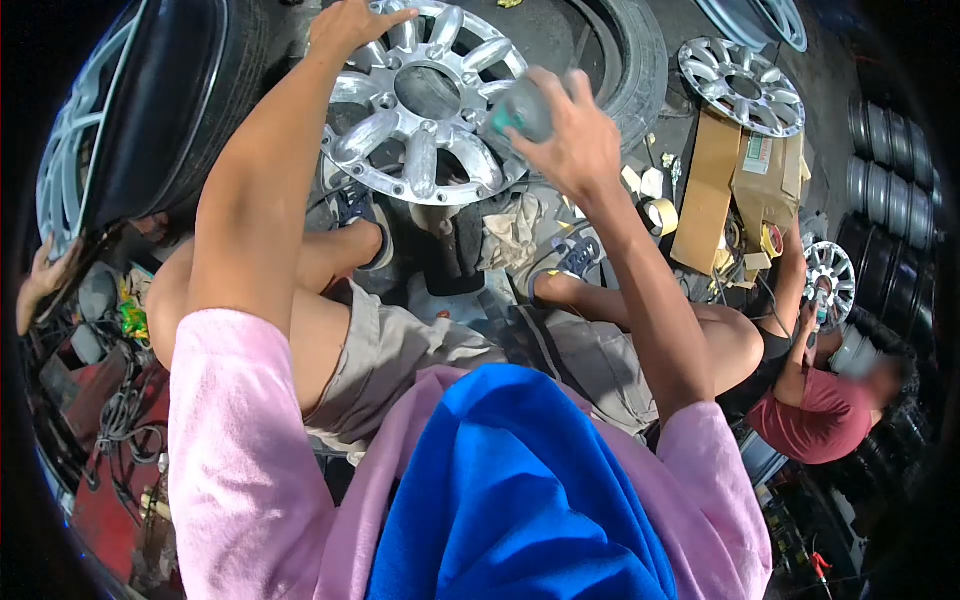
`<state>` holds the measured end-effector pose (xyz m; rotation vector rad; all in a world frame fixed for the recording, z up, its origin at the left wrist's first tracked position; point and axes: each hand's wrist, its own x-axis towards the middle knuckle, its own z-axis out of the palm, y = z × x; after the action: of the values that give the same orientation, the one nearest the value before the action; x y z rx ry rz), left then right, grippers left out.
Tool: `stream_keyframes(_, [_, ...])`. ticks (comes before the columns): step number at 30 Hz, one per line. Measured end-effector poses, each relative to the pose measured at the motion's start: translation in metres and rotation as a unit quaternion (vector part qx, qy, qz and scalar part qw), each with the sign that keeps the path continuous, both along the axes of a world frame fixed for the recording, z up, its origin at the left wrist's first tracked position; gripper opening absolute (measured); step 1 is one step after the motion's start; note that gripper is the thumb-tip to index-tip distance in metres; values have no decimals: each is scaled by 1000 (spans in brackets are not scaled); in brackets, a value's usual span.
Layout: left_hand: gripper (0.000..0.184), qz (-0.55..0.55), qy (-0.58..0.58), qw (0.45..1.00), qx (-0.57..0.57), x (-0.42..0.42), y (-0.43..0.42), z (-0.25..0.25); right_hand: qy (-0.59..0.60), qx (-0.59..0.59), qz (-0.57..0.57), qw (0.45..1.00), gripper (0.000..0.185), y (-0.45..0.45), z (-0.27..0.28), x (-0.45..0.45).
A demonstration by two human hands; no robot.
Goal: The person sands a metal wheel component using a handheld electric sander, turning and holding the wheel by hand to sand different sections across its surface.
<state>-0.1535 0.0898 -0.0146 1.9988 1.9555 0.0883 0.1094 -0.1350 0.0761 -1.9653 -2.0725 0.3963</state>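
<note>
A bare silver alloy wheel face (424,135) with thick spokes and bolt holes lies in front of me, at the top middle of the view. My left hand (345,28) grips its upper left rim, one digit stretched over the metal and the other fingers partly hidden. Over the wheel's right side, my right hand (572,128) is closed around a blurred grey, rounded object with a green patch (522,112). Motion smears this object, so its kind is unclear. Whether it touches the spokes cannot be made out. Below the wheel is a dark support (447,250), with a crumpled rag (512,235) beside it.
A large tyre (640,60) lies behind the wheel. Another silver wheel face (741,87) rests on cardboard (705,190), near a tape roll (659,217). At right a co-worker (815,415) handles a smaller wheel (829,283). A big wheel (160,110) stands left, another person's hand (45,280) at its edge.
</note>
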Motion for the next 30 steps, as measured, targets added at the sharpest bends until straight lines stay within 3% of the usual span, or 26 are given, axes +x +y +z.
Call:
stream_keyframes(4, [95, 5, -7, 1000, 10, -6, 1, -4, -11, 5, 40, 999, 66, 20, -2, -4])
stream_keyframes(11, [91, 13, -12, 1000, -3, -2, -6, 5, 20, -9, 29, 999, 65, -36, -9, 60])
stream_keyframes(18, [94, 7, -18, 1000, 14, 0, -6, 2, 41, 32, -1, 999, 68, -8, -16, 24])
stream_keyframes(21, [94, 11, -29, 999, 19, -1, -6, 1, 8, -3, 21, 1000, 69, 20, -8, 13])
stream_keyframes(30, [93, 25, -44, 998, 49, -3, -13, -9, 68, 5, 52, 996, 69, -9, -14, 62])
